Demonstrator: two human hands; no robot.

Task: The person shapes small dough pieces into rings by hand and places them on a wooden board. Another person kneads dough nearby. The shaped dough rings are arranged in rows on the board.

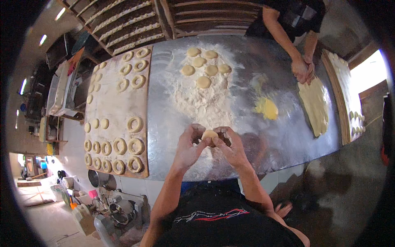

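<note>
Left hand point(190, 144) and right hand point(232, 147) are pinching one dough piece point(210, 134), underside hidden, at the near end of the flour patch point(202, 103)!

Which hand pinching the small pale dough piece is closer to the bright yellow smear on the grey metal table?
Right. In view, the right hand is below and left of the yellow smear; the left hand is farther left, across the dough piece.

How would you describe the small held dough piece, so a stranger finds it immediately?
On the grey metal table, find the white flour patch. At its near end, the left hand and right hand meet around a small dough piece. Unlike the loose rounds beyond, only this one is gripped.
</note>
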